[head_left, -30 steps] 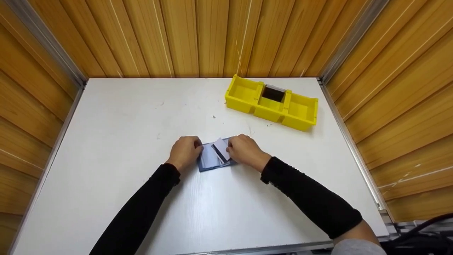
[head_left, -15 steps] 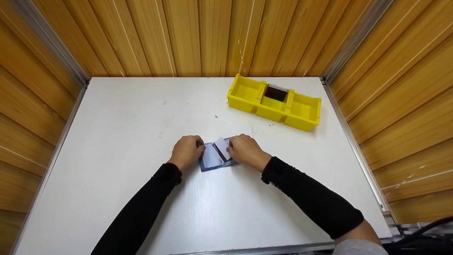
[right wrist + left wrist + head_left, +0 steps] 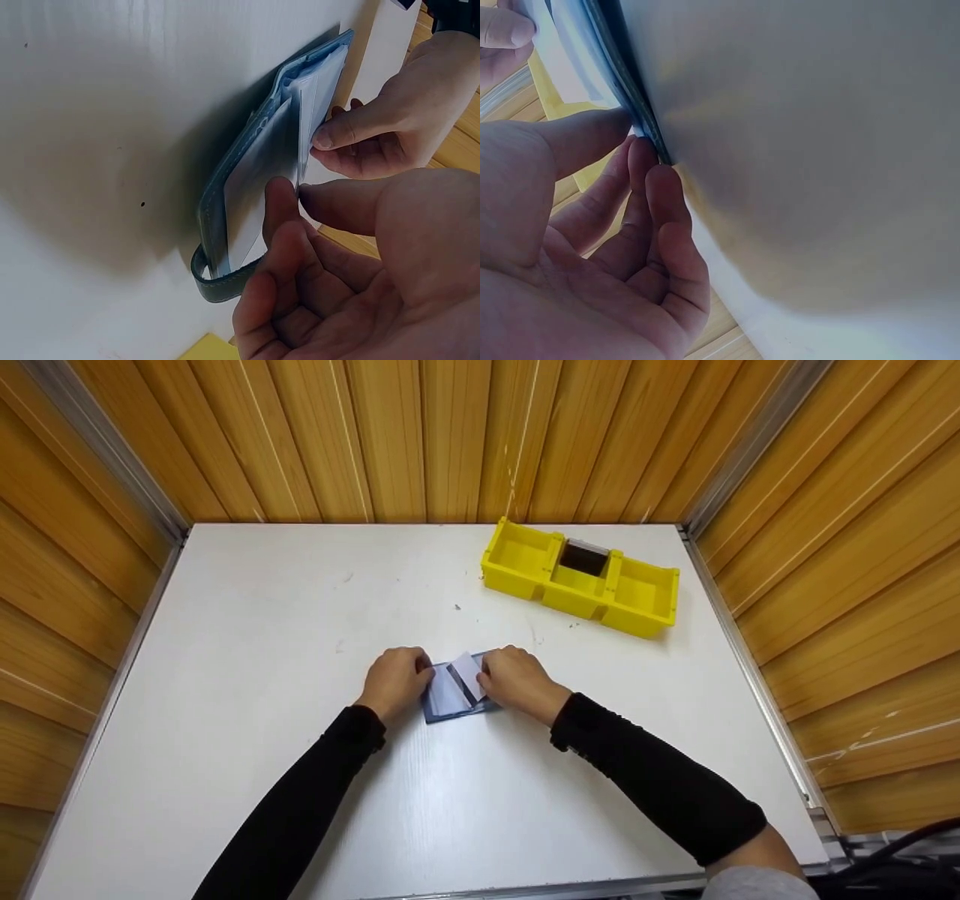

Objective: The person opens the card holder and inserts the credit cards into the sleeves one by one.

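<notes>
In the head view, a blue card holder (image 3: 433, 717) lies unfolded on the white table (image 3: 465, 817), near the middle and between the two hands. The left hand (image 3: 396, 679) pinches its left edge, and the right hand (image 3: 519, 679), over its right part, grips a white card (image 3: 465, 673) with a dark stripe. The card is tilted across the pale inner pages (image 3: 445, 691); whether its lower end sits in a pocket I cannot tell. Black sleeves (image 3: 645, 772) cover the forearms. Farther back and to the right, well apart from the hands, stands a yellow tray (image 3: 574, 601) of three compartments, with a dark object (image 3: 584, 559) in the middle one, and wood-patterned panels (image 3: 300, 442) rise around the table. The left wrist view shows the left thumb on one side of the holder's edge and fingertips on the other, pressed together on it, with part of the right hand at the upper left. In the right wrist view the right thumb and forefinger come together at a thin edge, the left hand clasps the far side, and a dark strap (image 3: 223, 290) loops at the holder's near end
</notes>
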{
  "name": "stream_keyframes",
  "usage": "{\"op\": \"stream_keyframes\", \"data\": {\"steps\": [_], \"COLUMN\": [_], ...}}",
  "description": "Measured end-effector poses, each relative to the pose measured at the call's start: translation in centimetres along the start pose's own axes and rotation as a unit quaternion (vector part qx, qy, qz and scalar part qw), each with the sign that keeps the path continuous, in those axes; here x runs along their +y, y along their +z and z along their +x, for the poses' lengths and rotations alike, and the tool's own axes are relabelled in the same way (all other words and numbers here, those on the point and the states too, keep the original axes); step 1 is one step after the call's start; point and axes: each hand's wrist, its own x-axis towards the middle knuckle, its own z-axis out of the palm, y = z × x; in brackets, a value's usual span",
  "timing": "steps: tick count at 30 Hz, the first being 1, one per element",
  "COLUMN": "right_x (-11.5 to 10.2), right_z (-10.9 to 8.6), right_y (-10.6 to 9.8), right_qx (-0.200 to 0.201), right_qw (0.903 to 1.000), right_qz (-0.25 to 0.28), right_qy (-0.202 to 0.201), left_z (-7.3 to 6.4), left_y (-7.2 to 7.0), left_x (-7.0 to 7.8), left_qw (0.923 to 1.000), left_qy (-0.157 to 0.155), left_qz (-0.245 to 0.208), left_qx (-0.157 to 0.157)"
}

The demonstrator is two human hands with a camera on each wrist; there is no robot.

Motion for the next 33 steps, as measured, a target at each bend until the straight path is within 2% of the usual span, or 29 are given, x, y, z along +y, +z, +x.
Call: {"op": "stream_keyframes", "data": {"steps": [4, 25, 33], "right_x": [0.03, -0.69, -0.76], "right_z": [0.06, 0.37, 0.54], "right_y": [0.08, 0.36, 0.59], "right_qx": [0.006, -0.016, -0.010], "right_qw": [0.9999, 0.9999, 0.9998], "right_qz": [-0.007, 0.004, -0.017], "right_qy": [-0.011, 0.002, -0.008], "left_z": [-0.09, -0.02, 0.04], "left_y": [0.07, 0.07, -0.01], "left_x": [0.06, -0.11, -0.10], "left_qw": [1.0000, 0.9999, 1.0000], "left_qy": [0.004, 0.009, 0.006], "left_qz": [0.005, -0.005, -0.003], "left_qx": [0.006, 0.008, 0.003]}}
